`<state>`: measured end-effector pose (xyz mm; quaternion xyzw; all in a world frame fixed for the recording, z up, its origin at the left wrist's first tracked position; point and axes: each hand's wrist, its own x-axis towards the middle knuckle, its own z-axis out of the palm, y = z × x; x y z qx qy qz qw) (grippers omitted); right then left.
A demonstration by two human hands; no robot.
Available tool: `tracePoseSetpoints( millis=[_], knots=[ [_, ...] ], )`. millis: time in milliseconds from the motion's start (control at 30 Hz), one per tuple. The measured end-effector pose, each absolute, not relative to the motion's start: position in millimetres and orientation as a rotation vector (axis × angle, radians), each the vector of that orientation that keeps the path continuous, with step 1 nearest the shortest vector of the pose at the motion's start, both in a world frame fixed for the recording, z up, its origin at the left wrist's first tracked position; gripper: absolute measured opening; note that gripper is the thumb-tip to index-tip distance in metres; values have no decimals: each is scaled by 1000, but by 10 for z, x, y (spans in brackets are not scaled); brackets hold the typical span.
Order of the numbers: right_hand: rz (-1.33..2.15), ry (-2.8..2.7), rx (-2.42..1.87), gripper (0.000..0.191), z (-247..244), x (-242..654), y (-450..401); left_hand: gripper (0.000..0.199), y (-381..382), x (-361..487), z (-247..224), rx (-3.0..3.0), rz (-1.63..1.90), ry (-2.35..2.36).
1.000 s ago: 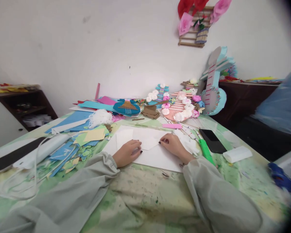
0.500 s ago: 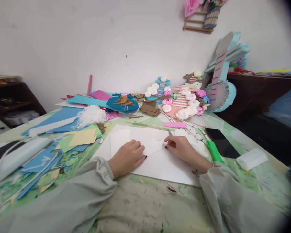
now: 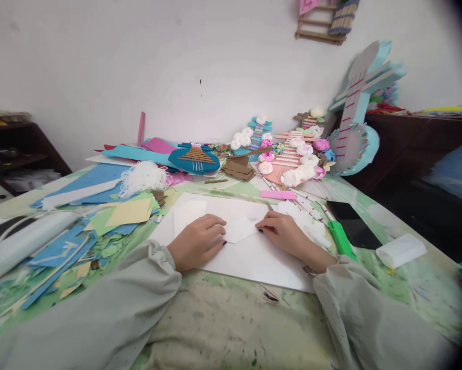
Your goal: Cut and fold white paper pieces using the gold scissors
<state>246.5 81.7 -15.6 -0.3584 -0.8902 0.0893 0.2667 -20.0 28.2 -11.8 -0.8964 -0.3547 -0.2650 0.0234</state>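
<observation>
A large white sheet (image 3: 269,262) lies on the table in front of me. On it rests a smaller white piece of paper (image 3: 240,228) with angled edges. My left hand (image 3: 200,241) lies palm down at the small piece's left side, thumb and fingertips apart, holding nothing. At the small piece's right corner, my right hand (image 3: 282,234) is closed, fingertips pressed together low over the paper. A thin grey tool (image 3: 270,207) sticks up from behind its knuckles; the rest is hidden by the hand.
Paper scraps (image 3: 128,213) and white string (image 3: 145,179) lie left. Behind are a blue craft (image 3: 194,160), brown pieces (image 3: 238,168) and a pink strip (image 3: 278,195). To the right are a green-handled object (image 3: 342,240), a black phone (image 3: 353,223) and a white roll (image 3: 401,251).
My left hand has shifted slightly up and left, its thumb drawn back from the small paper's lower edge. My right fingertips have moved slightly left. The view has shifted a little.
</observation>
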Motion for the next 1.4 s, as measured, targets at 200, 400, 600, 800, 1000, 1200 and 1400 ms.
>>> tracePoseSetpoints(
  millis=[200, 400, 600, 800, 1000, 1200, 1400],
  knots=[
    [180, -2447, -952, 19, -145, 2437, 789, 11, 281, -186, -146, -2851, -910, -1005],
    [169, -2445, -888, 19, -157, 2428, 808, 15, 285, -194, -173, -2832, -884, -1027],
    [325, -2320, -988, 15, -143, 2404, 793, 30, 250, -199, -155, -2719, -938, -1066],
    [427, -2282, -1019, 13, -120, 2390, 766, 18, 224, -166, -109, -2601, -933, -1004],
    [463, -2298, -984, 13, -99, 2370, 730, 16, 225, -175, -114, -2541, -883, -976],
    [491, -2278, -1002, 13, -93, 2371, 731, 16, 239, -184, -130, -2551, -858, -987],
    [443, -2371, -906, 14, -111, 2391, 735, 18, 258, -177, -153, -2590, -929, -1024]
  ],
)
